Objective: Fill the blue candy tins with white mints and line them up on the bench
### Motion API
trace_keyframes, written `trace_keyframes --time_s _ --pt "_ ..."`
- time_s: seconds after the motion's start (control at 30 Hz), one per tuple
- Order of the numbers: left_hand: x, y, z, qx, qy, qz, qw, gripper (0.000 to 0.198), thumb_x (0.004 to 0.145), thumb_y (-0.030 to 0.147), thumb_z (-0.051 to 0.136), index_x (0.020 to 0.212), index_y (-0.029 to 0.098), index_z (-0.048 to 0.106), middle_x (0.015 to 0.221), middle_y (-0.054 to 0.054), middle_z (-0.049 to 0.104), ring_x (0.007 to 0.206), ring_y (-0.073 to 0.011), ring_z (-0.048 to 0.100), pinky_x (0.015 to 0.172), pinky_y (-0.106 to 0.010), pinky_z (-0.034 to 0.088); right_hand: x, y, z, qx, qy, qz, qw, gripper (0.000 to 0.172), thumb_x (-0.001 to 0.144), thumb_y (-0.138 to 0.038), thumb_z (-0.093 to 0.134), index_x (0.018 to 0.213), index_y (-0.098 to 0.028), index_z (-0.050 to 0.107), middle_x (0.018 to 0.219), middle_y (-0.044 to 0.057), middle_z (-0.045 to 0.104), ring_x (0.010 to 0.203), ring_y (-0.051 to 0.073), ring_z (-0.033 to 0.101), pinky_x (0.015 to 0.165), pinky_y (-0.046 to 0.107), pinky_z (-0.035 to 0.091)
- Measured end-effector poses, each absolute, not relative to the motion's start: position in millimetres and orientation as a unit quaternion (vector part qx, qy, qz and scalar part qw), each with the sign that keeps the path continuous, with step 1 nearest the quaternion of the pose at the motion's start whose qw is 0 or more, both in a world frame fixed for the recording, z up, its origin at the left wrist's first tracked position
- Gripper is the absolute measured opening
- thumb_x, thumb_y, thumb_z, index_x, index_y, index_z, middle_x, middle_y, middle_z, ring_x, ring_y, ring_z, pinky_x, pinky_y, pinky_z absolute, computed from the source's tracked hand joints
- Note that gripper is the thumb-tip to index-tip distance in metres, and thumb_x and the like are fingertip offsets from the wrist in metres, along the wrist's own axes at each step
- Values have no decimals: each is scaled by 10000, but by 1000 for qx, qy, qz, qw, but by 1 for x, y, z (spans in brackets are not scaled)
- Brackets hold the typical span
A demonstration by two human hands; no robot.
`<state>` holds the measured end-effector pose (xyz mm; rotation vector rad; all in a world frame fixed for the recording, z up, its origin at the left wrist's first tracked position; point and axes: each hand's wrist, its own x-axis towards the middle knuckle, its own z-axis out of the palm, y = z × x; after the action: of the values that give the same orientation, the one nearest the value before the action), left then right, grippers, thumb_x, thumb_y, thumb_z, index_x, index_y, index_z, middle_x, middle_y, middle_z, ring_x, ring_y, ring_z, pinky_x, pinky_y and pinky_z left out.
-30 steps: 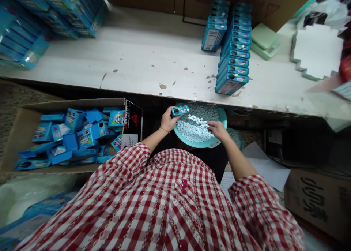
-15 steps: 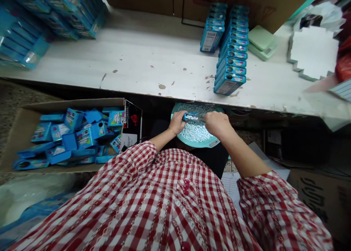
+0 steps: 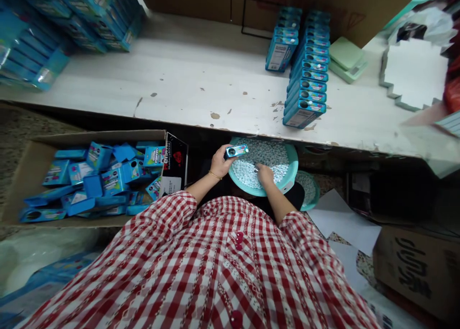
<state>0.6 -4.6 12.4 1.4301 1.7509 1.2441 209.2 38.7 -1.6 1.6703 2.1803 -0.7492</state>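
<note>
My left hand (image 3: 220,161) grips a small blue candy box (image 3: 236,150) and holds it over the left rim of a teal bowl (image 3: 292,170) filled with small white candies (image 3: 264,157). My right hand (image 3: 265,174) rests down in the candies, fingers curled into the pile; whether it holds any is hidden. The bowl sits on my lap below the table's front edge.
A cardboard carton (image 3: 32,161) at my left holds several loose blue boxes (image 3: 104,175). On the worn white table (image 3: 201,84) stand two rows of filled blue boxes (image 3: 305,79), a green scale (image 3: 347,58) and white card (image 3: 415,72). More blue packs (image 3: 53,27) pile at far left. A brown carton (image 3: 417,266) sits at lower right.
My right hand left the box's end and dropped back into the candies. My left hand lifted the box a little and turned its printed face upward.
</note>
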Motion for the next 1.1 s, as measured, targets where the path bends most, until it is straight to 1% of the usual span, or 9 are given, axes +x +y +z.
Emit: trace_keyframes --time_s 0.1,0.2,0.33,0.43,0.53,0.63,0.77,0.9,1.1 --pt "-5 -4 13 514 658 472 284 356 705 268 707 1026 178 583 976 -35 660 888 -184 623 836 -310 488 195 40 -16 581 748 -313 75 360 850 -123 408 1092 -105 674 913 77 698 877 163 606 735 198 431" --pt "-8 -2 13 501 658 486 283 367 697 256 713 1029 174 580 977 -32 659 888 -179 623 837 -302 487 211 47 -13 572 739 -353 43 342 816 -128 405 988 -118 700 813 41 691 731 129 603 670 189 441" --pt "-5 3 10 504 662 482 274 370 700 250 707 1038 172 579 976 -38 657 888 -186 620 840 -311 485 250 52 15 561 719 -409 -10 342 783 -160 413 942 -123 714 645 18 641 569 122 551 576 203 429" --pt "4 6 9 537 659 455 264 359 708 217 686 1046 163 581 1019 -61 655 937 -209 610 872 -334 476 263 54 51 537 726 -427 -48 341 779 -179 431 942 -144 729 619 17 634 563 126 547 575 210 417" --pt "16 6 9 585 653 411 250 356 708 179 661 1056 162 585 1066 -80 650 995 -235 590 908 -357 459 252 55 94 527 774 -351 1 347 816 -190 429 982 -185 733 710 43 683 673 153 603 643 226 427" --pt "26 4 10 625 646 367 240 338 728 169 622 1065 173 586 1082 -81 645 1015 -244 574 923 -372 446 228 50 136 532 812 -214 111 344 831 -175 426 997 -230 723 886 86 712 834 212 640 718 275 443" --pt "30 2 11 645 641 344 235 334 752 169 581 1086 169 583 1099 -96 636 1027 -252 567 930 -396 438 202 41 168 506 828 -114 213 368 844 -120 385 1042 -197 686 1010 141 683 924 253 645 768 325 461" --pt "29 3 12 645 637 349 238 340 744 166 577 1083 169 588 1097 -98 638 1036 -255 566 935 -396 436 199 35 175 500 829 -102 229 382 875 -122 346 1098 -180 650 1038 148 667 946 260 643 787 347 467" --pt "25 -1 21 637 640 362 233 336 739 195 588 1075 184 581 1083 -87 648 1026 -246 576 932 -386 438 232 31 169 549 805 -106 197 377 894 -177 361 1122 -237 655 1071 114 673 935 241 640 780 324 453"
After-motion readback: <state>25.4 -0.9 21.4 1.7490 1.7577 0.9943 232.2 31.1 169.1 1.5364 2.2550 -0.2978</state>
